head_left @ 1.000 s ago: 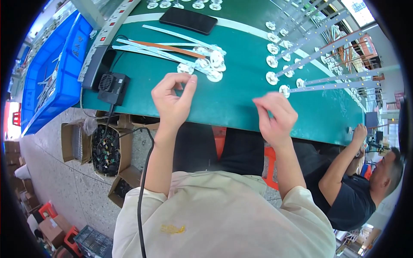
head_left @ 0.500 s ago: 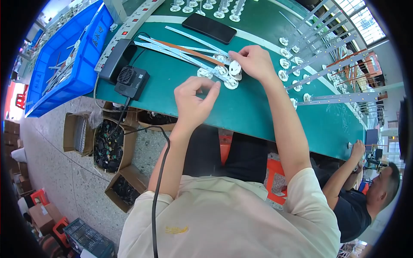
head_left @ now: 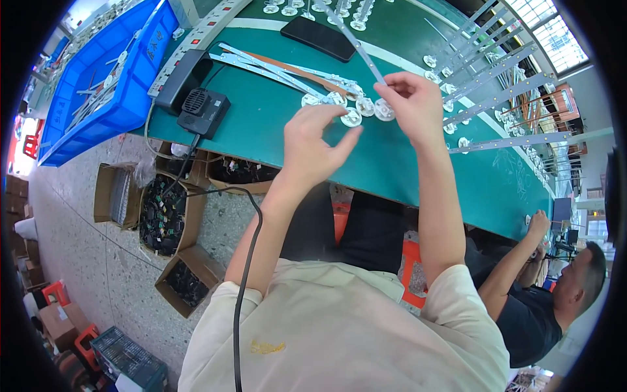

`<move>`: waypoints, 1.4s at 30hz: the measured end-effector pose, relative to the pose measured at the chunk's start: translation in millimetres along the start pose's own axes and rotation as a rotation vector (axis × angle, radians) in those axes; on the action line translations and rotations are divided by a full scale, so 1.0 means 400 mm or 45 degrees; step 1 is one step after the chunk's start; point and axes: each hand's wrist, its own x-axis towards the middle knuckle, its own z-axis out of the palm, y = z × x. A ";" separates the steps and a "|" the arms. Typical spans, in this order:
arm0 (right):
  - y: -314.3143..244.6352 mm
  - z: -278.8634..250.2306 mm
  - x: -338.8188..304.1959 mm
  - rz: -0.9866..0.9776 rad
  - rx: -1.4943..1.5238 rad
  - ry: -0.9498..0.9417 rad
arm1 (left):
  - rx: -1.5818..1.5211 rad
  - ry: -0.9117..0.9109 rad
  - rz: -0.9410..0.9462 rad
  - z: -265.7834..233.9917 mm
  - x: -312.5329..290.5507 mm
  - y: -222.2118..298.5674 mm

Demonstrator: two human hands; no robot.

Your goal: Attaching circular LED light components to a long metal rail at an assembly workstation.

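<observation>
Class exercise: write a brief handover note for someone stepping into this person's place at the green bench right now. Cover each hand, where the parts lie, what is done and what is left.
Left hand: open, fingers spread, holding nothing, just short of the small white discs.
Right hand: pinching a thin metal strip above the discs.
Parts: discs clustered on the green table; more strips with discs to the right.
Done: those strips look fitted with discs.
Left: the held strip looks bare; loose discs remain.

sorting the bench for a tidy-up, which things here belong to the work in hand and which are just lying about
In hand:
left hand
right hand
long thin metal strip
small round white discs

Lying about:
black flat phone
black box with a round grille
blue plastic tray
brown cardboard boxes
</observation>
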 end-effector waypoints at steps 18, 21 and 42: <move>0.006 -0.056 -0.238 0.006 0.165 0.039 | 0.090 -0.529 0.058 0.011 -0.047 0.036; 0.027 -0.057 -0.249 -0.011 0.218 0.070 | 0.026 -0.622 0.093 0.011 -0.042 0.021; 0.074 -0.049 -0.260 -0.042 0.192 0.034 | 0.006 -0.883 0.135 0.034 -0.033 0.000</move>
